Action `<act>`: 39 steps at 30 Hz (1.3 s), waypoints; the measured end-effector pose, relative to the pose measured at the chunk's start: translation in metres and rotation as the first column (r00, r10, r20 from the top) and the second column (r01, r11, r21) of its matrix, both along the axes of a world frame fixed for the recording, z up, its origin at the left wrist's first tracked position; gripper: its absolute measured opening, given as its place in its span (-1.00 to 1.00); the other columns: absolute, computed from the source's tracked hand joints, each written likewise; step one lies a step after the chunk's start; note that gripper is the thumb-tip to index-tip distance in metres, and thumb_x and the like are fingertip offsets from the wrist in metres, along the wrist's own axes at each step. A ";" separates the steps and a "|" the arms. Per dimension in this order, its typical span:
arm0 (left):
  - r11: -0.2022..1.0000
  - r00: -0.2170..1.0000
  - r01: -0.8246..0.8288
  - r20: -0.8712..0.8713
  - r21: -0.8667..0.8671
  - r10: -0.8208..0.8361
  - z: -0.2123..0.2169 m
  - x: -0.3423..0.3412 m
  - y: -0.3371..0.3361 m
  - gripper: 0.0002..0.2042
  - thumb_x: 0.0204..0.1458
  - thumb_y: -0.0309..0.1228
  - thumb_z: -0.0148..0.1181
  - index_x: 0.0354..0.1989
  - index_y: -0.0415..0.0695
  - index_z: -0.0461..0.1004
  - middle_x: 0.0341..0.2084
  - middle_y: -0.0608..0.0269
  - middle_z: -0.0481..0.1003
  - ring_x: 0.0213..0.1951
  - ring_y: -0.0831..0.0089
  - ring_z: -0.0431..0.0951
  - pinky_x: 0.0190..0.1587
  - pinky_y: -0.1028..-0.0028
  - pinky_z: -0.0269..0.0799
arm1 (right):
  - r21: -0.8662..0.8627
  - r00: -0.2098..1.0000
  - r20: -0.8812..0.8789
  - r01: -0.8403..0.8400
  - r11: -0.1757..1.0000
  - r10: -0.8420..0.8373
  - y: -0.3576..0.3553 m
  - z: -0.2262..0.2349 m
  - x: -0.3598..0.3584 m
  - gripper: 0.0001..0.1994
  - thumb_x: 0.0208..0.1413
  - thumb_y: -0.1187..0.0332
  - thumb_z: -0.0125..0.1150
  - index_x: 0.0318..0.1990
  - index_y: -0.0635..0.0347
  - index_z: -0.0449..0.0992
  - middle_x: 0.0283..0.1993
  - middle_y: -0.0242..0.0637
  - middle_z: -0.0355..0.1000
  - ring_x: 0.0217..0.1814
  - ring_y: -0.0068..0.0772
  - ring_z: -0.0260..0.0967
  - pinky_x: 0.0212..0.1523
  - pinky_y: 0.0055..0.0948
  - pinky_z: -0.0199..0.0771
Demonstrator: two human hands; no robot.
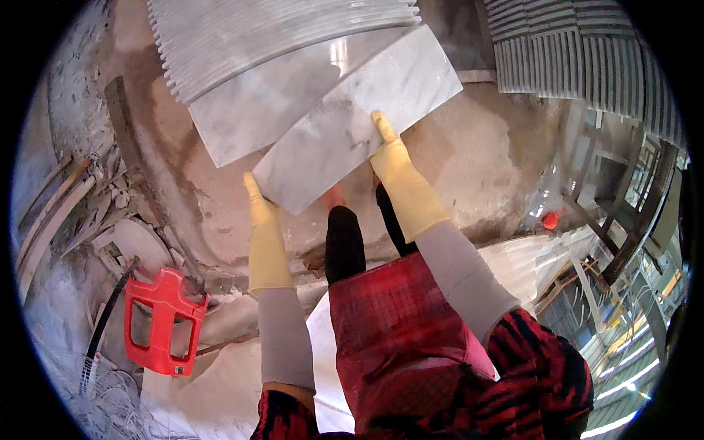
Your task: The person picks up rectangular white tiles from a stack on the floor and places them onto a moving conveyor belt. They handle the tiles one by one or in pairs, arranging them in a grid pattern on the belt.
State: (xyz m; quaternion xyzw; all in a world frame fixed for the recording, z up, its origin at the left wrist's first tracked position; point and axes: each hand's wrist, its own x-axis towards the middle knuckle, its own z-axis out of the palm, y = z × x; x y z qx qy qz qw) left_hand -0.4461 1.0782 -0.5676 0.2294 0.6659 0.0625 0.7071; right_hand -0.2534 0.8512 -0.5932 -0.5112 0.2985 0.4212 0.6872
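Observation:
I hold a long white marble slab (359,117) with grey veins, tilted across the middle of the view. My left hand (260,209), in a yellow rubber glove, grips its near left corner. My right hand (392,158), also gloved in yellow, clasps its right long edge with the thumb lying on top. A second similar slab (257,117) lies under it, leaning against a stack of upright slabs (242,37) behind.
Another row of stacked slabs (579,51) stands at the upper right. A red plastic stool (161,323) lies at the lower left beside a black hose (110,308) and stone offcuts (73,198). The wet concrete floor (477,161) spreads below. A metal frame (609,213) stands at right.

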 end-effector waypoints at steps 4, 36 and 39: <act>0.997 0.996 -0.055 0.072 -0.056 0.059 0.028 0.014 0.003 -0.09 0.14 0.40 -0.02 0.44 -0.13 0.20 0.42 0.12 0.23 0.42 0.09 0.21 0.41 -0.01 0.17 | 0.119 0.989 -0.068 0.140 0.983 -0.133 -0.003 0.016 0.000 -0.41 0.28 0.19 0.31 0.39 0.17 0.31 0.33 -0.25 0.39 0.35 -0.28 0.33 0.33 -0.32 0.31; 0.766 0.767 0.625 0.295 -0.147 -0.569 0.489 0.067 -0.181 -0.26 0.22 0.23 -0.13 0.38 -0.12 0.32 0.34 0.10 0.36 0.33 0.07 0.36 0.39 0.02 0.22 | 0.378 0.580 0.221 0.690 0.618 -0.784 -0.246 0.504 -0.074 -0.41 0.15 0.39 0.31 0.34 0.30 0.32 0.26 -0.05 0.46 0.20 0.01 0.48 0.22 0.05 0.50; 0.693 0.653 0.721 0.360 -0.025 -0.667 0.502 0.123 -0.211 -0.28 0.25 0.19 -0.13 0.38 -0.12 0.30 0.35 0.11 0.34 0.32 0.07 0.35 0.39 0.06 0.22 | 0.570 0.415 0.189 0.692 0.444 -0.890 -0.290 0.556 -0.057 -0.43 0.18 0.35 0.27 0.33 0.33 0.33 0.24 -0.08 0.48 0.19 -0.03 0.49 0.25 -0.01 0.47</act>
